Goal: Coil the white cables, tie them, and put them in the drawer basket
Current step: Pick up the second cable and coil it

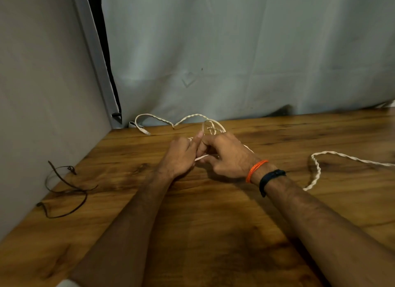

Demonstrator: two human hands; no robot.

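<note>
Pinching the twisted white cable (192,116) between both hands: my left hand (179,156) and right hand (226,156) meet, fingers curled round its strands, above the brown wooden table (213,222). Thin dark wire (64,192) lies well apart, left.

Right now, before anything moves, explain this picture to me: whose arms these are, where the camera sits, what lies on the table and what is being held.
There is one picture, taken by a camera worn on a person's head, looking down at their own bare arms. No machine is involved. The left hand and the right hand meet over a brown wooden table, both gripping a white twisted cable and forming a small loop. Its loose length trails to both sides. A thin dark cord lies at the left. No drawer basket is visible.
</note>
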